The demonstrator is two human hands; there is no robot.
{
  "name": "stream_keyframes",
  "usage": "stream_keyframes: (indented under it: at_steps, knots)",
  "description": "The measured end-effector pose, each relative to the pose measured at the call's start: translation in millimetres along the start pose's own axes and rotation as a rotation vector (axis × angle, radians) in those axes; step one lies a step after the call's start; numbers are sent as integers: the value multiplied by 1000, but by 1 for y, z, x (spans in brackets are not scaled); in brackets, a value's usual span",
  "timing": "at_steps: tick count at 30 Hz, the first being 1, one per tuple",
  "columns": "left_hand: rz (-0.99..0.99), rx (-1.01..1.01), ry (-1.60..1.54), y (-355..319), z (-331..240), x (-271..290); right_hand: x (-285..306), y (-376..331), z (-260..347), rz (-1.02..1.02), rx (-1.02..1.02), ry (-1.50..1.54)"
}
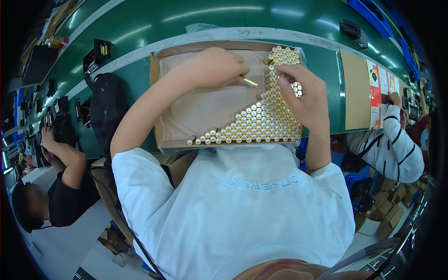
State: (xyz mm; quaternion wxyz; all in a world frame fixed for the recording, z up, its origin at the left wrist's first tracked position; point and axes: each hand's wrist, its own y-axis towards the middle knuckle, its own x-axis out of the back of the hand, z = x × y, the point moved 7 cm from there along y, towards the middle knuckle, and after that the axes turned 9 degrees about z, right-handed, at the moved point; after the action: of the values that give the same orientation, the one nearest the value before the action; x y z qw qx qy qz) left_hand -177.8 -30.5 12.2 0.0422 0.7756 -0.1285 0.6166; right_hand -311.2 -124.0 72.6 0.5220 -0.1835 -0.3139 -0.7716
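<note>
A shallow cardboard tray (156, 84), lined with thin, clear film, lies in front of me. Gold cylindrical batteries (254, 122) stand upright and tightly packed along its right side and near edge, their round ends up. Over the bare far part, my left hand (219, 67) is closed, with a single gold battery (250, 82) lying at its fingertips. My right hand (308, 88) is over the packed rows at the right, its fingers bent. Several batteries (297, 88) show between thumb and forefinger, seemingly in its grasp. Its fingertips reach the left edge of the rows.
The tray rests on a green workbench (317, 93). A brown cardboard sheet (354, 88) and printed packaging (375, 93) lie to the right. A black bag (108, 105) sits at the left. Co-workers are at both sides, one with a striped white sleeve (392, 140).
</note>
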Motion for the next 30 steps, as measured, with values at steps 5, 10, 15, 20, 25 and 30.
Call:
stream_keyframes:
  at_steps: [5, 10, 15, 20, 25, 30]
  knots:
    - [69, 15, -536, -20, -4, 37, -37, 8, 16, 290, -47, 84]
    - [427, 108, -683, -47, -7, 23, -59, 12, 39, 515, 17, -60]
    - [734, 278, -445, -74, -11, -6, -98, 7, 62, 844, 252, -258]
    - [748, 265, -483, -83, -6, -28, -141, -2, 58, 1032, 332, -317]
    - [715, 268, -617, -81, 6, -35, -167, -11, 55, 1381, 276, -426]
    - [722, 299, -784, -85, 19, -49, -175, -5, 63, 1531, 242, -481]
